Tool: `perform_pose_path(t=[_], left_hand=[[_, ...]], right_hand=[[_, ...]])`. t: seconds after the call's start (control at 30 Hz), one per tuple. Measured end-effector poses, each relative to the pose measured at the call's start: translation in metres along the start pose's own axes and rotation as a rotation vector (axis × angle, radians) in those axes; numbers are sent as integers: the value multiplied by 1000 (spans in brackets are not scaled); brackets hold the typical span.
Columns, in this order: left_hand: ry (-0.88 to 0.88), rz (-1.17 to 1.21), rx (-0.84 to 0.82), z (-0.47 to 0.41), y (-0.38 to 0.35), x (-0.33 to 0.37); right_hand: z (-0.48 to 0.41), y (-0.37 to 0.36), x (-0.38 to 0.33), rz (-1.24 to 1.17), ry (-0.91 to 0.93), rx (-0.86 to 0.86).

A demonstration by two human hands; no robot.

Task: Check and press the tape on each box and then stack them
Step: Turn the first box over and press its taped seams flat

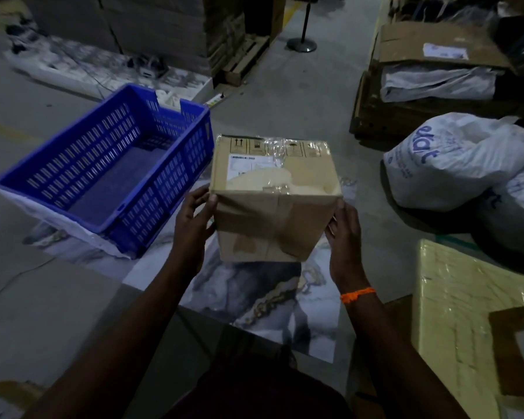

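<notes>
Big blue crate (161, 207) sits at middle left. Just right of it, dead centre, the box (273, 207) is held up off the floor, tipped so its taped top (277, 164) faces the person, probably for checking. Left hand (192, 228) and right hand (344, 234) clamp its opposite sides.

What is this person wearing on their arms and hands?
Nothing on the left hand or the right hand: no gloves, and no sleeves in view. A thin orange thread band circles the right wrist.
</notes>
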State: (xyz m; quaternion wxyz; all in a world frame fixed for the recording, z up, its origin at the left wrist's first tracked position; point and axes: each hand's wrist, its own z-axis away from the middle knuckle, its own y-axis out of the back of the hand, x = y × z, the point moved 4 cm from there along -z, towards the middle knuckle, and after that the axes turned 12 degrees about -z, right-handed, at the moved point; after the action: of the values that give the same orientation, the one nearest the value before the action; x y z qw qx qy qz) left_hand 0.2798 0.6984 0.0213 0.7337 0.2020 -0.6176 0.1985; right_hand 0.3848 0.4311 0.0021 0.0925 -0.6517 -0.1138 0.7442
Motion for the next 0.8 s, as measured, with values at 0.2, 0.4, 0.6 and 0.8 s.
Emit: perform_pose_path(t=[0.2,0.4,0.6,0.8], left_hand=[[58,-7,15,49,10,-35],[-14,-200,66,48,10,-14],[-617,-950,-70,24,-28,41],[-653,-1514,-282,-1,-64,34]], right_hand=[[41,25,22,85,32,62],[50,20,0,251,141,63],[21,-44,-30,891,539,-294],[-1,-74,-17,1433,499,-440]])
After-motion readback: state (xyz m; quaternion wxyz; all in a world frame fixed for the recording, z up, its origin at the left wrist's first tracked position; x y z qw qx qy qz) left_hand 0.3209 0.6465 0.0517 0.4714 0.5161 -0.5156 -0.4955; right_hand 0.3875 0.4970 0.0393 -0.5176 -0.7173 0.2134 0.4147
